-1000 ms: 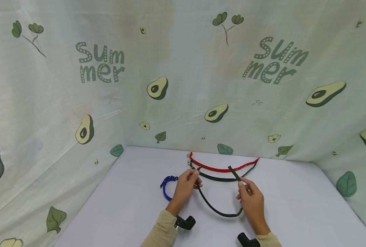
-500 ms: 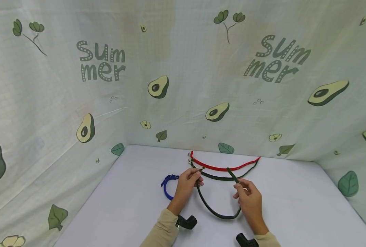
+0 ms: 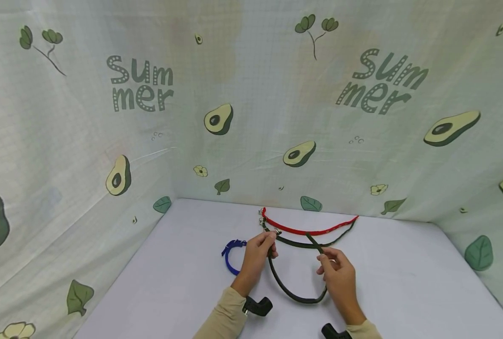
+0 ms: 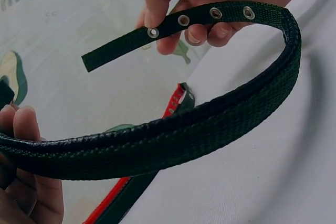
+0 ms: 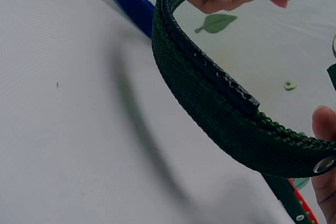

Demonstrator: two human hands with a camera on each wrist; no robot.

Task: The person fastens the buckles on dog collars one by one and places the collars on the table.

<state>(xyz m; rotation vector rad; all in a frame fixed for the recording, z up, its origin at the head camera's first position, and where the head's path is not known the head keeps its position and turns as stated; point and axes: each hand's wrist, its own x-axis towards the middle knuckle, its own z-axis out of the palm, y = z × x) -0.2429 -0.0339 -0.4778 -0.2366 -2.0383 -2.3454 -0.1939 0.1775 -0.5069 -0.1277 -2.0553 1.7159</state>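
A dark green collar hangs in a U above the white table between both hands. My left hand pinches its buckle end, mostly hidden by the fingers. With thumb and fingers, my right hand grips the strap near its free tip, which points up and left. In the left wrist view that strap end shows a row of metal eyelets, and the tip is apart from the left hand. The padded lining ends partway along the collar in the right wrist view.
Behind the hands a red collar and another dark green collar lie curved on the table. A blue collar lies left of my left hand, partly covered by it. A printed cloth stands behind.
My right hand has moved a little left, bringing the free strap tip nearer the left hand. The collar's loop has narrowed and hangs slightly lower. The left hand stays nearly in place.
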